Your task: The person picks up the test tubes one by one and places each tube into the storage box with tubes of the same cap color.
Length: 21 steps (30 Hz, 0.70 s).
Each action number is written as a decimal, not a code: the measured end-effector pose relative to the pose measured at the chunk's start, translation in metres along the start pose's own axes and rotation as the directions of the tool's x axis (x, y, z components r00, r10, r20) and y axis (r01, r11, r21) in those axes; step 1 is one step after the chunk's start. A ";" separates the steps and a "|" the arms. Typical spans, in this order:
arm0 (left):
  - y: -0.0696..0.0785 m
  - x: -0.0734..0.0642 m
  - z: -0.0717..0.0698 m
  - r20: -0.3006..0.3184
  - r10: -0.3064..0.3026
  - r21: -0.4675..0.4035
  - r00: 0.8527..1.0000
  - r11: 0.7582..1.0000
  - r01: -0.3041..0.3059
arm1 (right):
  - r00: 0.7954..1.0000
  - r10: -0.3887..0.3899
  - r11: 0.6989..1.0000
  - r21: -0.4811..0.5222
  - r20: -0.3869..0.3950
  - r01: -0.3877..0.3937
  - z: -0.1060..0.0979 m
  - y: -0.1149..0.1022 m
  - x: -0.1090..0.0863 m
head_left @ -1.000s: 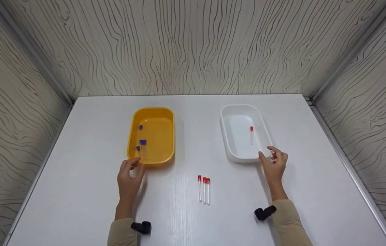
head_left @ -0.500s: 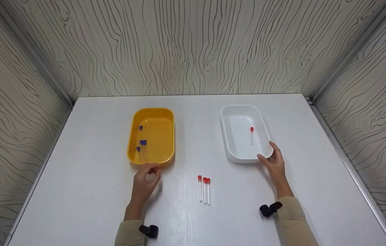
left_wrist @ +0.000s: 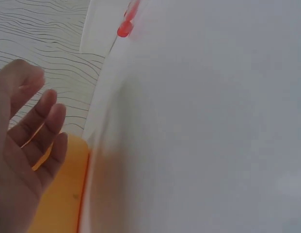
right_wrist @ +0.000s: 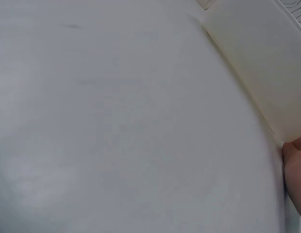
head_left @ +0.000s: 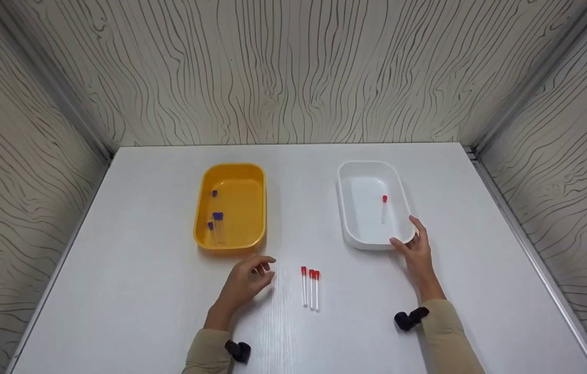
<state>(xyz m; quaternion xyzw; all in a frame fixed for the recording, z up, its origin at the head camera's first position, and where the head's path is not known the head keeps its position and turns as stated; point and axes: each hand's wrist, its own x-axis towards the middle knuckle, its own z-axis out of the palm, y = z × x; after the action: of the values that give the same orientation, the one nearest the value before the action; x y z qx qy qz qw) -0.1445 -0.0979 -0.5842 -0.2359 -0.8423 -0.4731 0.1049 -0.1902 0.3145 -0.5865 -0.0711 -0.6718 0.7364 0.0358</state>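
Several red-capped tubes [head_left: 311, 291] lie side by side on the white table in the head view. To their left is my left hand [head_left: 245, 280], its fingers bent loosely with nothing between them. My right hand [head_left: 418, 254] grips the near right corner of the white tray [head_left: 342, 208], thumb on the front rim and fingers along the side. One red-capped tube [head_left: 384, 208] lies in that tray. In the left wrist view, the left hand [left_wrist: 31, 131] is beside the yellow tray [left_wrist: 68, 189], and red caps [left_wrist: 125, 28] show at the top.
The yellow tray [head_left: 262, 208] stands at the left of the table and holds several blue-capped tubes [head_left: 218, 226]. Patterned wall panels [head_left: 272, 72] enclose the back and both sides of the table. Black wrist cameras [head_left: 410, 318] stick out inward from both sleeves.
My left hand has moved right, from the yellow tray's near edge towards the red-capped tubes. My right hand has closed on the white tray's corner, and the tray has shifted slightly towards me.
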 end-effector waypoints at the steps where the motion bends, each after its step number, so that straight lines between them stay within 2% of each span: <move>1: 0.001 0.000 0.002 0.037 -0.021 -0.009 0.999 1.000 0.021 | 1.000 -0.005 1.000 -0.001 0.000 0.005 0.000 0.000 0.000; 5: 0.007 0.001 0.008 0.174 -0.094 -0.011 0.980 0.995 0.097 | 1.000 -0.013 1.000 -0.022 0.001 0.013 -0.001 0.001 0.000; 9: 0.013 0.002 0.014 0.269 -0.135 0.021 0.954 0.991 0.135 | 1.000 -0.018 0.998 -0.056 0.014 0.019 -0.001 0.001 0.000; 14: 0.019 0.006 0.022 0.343 -0.181 0.062 0.922 0.983 0.170 | 1.000 -0.005 0.997 -0.080 0.016 0.007 0.000 0.001 -0.001; 17: 0.022 0.009 0.027 0.380 -0.229 0.095 0.896 0.973 0.208 | 1.000 0.004 0.997 -0.072 0.002 -0.004 0.000 0.002 -0.001; 21: 0.024 0.012 0.031 0.403 -0.256 0.149 0.878 0.966 0.214 | 1.000 0.008 0.999 -0.048 -0.004 -0.008 0.000 0.002 -0.001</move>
<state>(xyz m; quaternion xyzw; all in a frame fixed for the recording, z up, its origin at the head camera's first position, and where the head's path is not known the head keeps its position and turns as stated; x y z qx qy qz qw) -0.1420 -0.0572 -0.5783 -0.2224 -0.8900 -0.3780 -0.1250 -0.1887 0.3137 -0.5887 -0.0763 -0.6891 0.7199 0.0323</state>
